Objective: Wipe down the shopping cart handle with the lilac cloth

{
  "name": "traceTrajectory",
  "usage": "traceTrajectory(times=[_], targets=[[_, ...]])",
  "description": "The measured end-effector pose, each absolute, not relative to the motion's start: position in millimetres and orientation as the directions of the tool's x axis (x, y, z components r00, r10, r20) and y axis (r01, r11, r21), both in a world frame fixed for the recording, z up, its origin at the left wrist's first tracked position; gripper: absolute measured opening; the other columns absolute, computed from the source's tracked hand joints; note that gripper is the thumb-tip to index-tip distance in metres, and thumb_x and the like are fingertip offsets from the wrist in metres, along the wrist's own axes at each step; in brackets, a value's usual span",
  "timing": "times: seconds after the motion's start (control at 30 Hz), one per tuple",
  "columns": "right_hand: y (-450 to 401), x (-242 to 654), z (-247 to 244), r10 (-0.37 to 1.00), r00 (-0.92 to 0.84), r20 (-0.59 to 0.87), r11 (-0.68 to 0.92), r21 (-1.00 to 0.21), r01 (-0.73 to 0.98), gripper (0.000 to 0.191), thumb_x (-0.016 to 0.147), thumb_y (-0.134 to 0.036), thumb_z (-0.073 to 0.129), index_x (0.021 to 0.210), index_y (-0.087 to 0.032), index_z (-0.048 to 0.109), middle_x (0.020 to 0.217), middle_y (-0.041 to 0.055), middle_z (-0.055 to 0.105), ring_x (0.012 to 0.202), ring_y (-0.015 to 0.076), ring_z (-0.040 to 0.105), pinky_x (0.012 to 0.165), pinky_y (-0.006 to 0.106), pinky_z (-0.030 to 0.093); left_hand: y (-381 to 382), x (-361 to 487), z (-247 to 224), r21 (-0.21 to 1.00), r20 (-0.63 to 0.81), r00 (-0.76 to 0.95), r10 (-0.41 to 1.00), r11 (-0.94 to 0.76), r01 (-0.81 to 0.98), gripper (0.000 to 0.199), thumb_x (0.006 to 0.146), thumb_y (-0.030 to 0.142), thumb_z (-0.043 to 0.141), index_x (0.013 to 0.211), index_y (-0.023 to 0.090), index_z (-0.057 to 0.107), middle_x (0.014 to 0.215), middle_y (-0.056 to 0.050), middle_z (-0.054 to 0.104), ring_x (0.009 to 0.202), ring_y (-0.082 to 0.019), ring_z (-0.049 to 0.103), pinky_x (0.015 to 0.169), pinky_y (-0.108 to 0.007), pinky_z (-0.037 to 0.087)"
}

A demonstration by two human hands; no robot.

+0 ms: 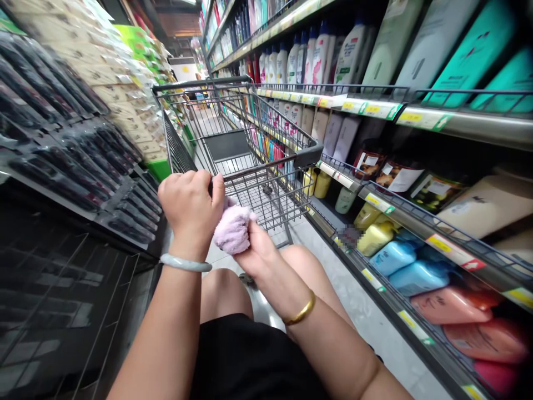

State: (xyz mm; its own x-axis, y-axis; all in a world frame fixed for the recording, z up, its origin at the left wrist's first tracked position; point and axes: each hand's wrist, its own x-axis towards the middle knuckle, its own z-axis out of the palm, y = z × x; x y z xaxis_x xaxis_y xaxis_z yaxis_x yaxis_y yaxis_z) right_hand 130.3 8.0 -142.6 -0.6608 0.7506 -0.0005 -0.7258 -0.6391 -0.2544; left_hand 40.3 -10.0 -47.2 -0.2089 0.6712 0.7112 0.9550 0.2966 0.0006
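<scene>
A dark metal shopping cart (227, 145) stands in front of me, and the wire mesh of its basket shows. My left hand (189, 203) is closed in a fist around the left end of the cart's near handle bar (266, 166); a pale bangle circles that wrist. Just below the bar, my right hand (260, 250) is closed on a bunched lilac cloth (233, 229). The cloth lies close against the left hand's thumb side. The right fingers are mostly hidden behind the cloth. A gold bangle sits on the right wrist.
Shelves of shampoo bottles (352, 58) line the right side, with pump bottles (393, 255) on the lower levels. On the left, a rack of dark packaged goods (75, 150) stands close to the cart. The tiled aisle floor (353, 311) runs between them.
</scene>
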Motion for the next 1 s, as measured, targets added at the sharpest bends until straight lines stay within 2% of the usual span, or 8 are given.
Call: traceTrajectory(times=[0.1,0.23,0.33,0.47,0.6,0.67,0.83,1.0], targets=[[16,137,-139,0.836,-0.541,-0.094,-0.545,-0.255,-0.798,0.021,0.08,-0.021,0.073,0.097,-0.019,0.06,0.092,0.0005,0.071,0.083,0.01,0.067,0.074,0.02,0.059,-10,41,-47,-0.021,0.714,-0.2,0.671,0.306,0.952,0.05,0.102,0.054,0.028,0.08,0.022,0.058,0.084,-0.01,0.065,0.087,-0.027,0.054,0.082,-0.04,0.032],[13,138,-141,0.851,-0.443,-0.282,-0.52,-0.326,-0.79,0.025,0.075,-0.013,0.071,0.098,-0.017,0.061,0.087,0.0005,0.073,0.08,0.0109,0.069,0.076,0.021,0.058,-11,40,-47,-0.04,0.726,-0.177,0.665,0.298,0.954,0.049,0.102,0.054,0.029,0.081,0.022,0.059,0.083,-0.009,0.064,0.086,-0.026,0.054,0.081,-0.039,0.031],[14,149,-130,0.917,-0.361,-0.172,-0.4,-0.38,-0.834,0.028,0.076,-0.016,0.069,0.103,-0.019,0.062,0.096,0.0011,0.075,0.086,0.0124,0.071,0.083,0.026,0.06,-11,40,-47,-0.054,0.729,-0.16,0.665,0.289,0.956,0.048,0.102,0.054,0.03,0.079,0.022,0.058,0.082,-0.009,0.064,0.084,-0.026,0.053,0.079,-0.039,0.03],[45,178,-127,0.999,-0.006,0.046,0.019,-0.535,-0.845,0.037,0.076,-0.026,0.074,0.109,-0.021,0.059,0.109,0.0011,0.072,0.099,0.0125,0.07,0.093,0.027,0.057,-11,40,-46,-0.063,0.729,-0.156,0.667,0.292,0.954,0.047,0.102,0.054,0.029,0.078,0.023,0.056,0.081,-0.009,0.064,0.08,-0.025,0.051,0.077,-0.039,0.028],[74,192,-148,0.952,0.306,-0.033,0.202,-0.684,-0.701,0.038,0.079,-0.03,0.069,0.113,-0.021,0.055,0.118,0.0029,0.068,0.106,0.0111,0.066,0.097,0.025,0.053,-11,42,-47,-0.063,0.741,-0.151,0.654,0.292,0.954,0.047,0.102,0.054,0.03,0.076,0.024,0.055,0.079,-0.008,0.062,0.079,-0.025,0.05,0.076,-0.039,0.026],[67,188,-153,0.95,0.311,0.005,0.206,-0.761,-0.615,0.034,0.082,-0.029,0.065,0.114,-0.022,0.054,0.117,0.0025,0.066,0.104,0.0106,0.065,0.094,0.024,0.052,-10,42,-47,-0.055,0.743,-0.156,0.651,0.292,0.955,0.046,0.102,0.052,0.031,0.077,0.023,0.056,0.079,-0.009,0.063,0.079,-0.025,0.05,0.076,-0.039,0.026],[27,171,-138,0.87,0.011,0.492,0.463,-0.811,-0.356,0.018,0.084,-0.022,0.067,0.102,-0.024,0.062,0.112,0.0027,0.063,0.109,0.0145,0.061,0.103,0.029,0.048,-11,42,-48,-0.01,0.737,-0.178,0.652,0.274,0.962,0.044,0.101,0.05,0.033,0.08,0.022,0.061,0.08,-0.009,0.061,0.082,-0.026,0.05,0.078,-0.039,0.026],[61,197,-140,0.809,0.357,0.468,0.554,-0.81,-0.193,0.016,0.087,-0.022,0.063,0.103,-0.021,0.058,0.109,0.004,0.061,0.105,0.0159,0.059,0.104,0.035,0.048,-12,42,-46,-0.042,0.716,-0.172,0.676,0.288,0.957,0.046,0.101,0.053,0.032,0.082,0.021,0.059,0.083,-0.008,0.06,0.08,-0.023,0.045,0.077,-0.039,0.024]])
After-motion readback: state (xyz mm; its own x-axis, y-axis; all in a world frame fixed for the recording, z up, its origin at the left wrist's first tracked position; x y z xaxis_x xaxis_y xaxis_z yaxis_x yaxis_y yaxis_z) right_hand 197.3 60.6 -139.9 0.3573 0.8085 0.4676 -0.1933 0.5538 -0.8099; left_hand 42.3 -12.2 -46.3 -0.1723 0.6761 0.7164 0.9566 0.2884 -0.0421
